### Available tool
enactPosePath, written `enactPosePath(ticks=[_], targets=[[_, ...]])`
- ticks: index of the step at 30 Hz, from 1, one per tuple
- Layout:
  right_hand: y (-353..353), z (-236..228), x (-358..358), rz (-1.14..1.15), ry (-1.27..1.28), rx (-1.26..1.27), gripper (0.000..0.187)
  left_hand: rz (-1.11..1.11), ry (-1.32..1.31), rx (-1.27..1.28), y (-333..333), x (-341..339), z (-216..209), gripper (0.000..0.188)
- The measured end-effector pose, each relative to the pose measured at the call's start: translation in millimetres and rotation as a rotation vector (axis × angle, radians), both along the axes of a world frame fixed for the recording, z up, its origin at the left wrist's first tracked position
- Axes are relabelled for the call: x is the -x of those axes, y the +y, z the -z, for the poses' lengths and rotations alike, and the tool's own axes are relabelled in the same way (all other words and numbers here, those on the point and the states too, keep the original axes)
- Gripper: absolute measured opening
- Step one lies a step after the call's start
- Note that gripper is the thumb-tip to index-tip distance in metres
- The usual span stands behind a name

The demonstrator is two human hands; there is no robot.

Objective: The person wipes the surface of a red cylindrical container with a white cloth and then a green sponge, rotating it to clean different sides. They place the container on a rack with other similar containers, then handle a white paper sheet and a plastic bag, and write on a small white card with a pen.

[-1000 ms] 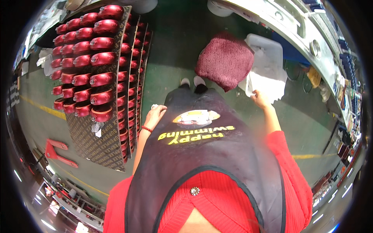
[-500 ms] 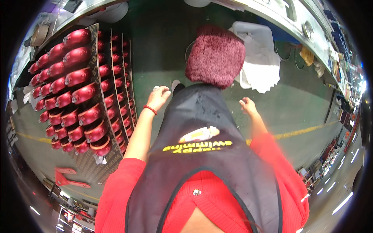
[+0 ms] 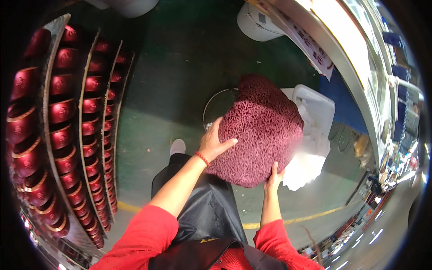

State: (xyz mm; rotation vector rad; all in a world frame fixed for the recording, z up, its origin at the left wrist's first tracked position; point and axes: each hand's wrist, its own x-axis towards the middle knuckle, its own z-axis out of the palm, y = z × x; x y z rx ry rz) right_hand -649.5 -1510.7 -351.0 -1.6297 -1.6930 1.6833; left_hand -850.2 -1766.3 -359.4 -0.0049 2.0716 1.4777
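A burgundy patterned cushion (image 3: 258, 130) sits in front of me, and a metal ring shows at its far left side. Around its left edge goes my left hand (image 3: 216, 143), thumb lying on top and the other fingers partly hidden beneath. At the near right corner my right hand (image 3: 274, 178) grips it, thumb up along the side. Whatever bears the cushion from below is mostly hidden.
On the left stand upright boards bearing rows of shiny red rounded pieces (image 3: 63, 110). A white plastic tub (image 3: 321, 101) with white sheets (image 3: 306, 166) is right of the cushion. A white bucket (image 3: 256, 22) stands beyond, beside a long workbench (image 3: 355, 67).
Both hands have moved from beside my body onto the cushion and taken hold of its edges. My view has shifted, so the red pieces are now farther left and the workbench nearer.
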Motion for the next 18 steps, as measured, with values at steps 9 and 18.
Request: enactPosePath(ticks=[9, 18], targets=[[-10, 0, 118, -0.217, 0.287, 0.104, 0.066, -0.285, 0.166, -0.035, -26, 76, 21, 0.09], [-75, 39, 344, -0.545, 0.455, -0.002, 0.064, -0.587, 0.233, 0.155, -136, 218, 16, 0.084]])
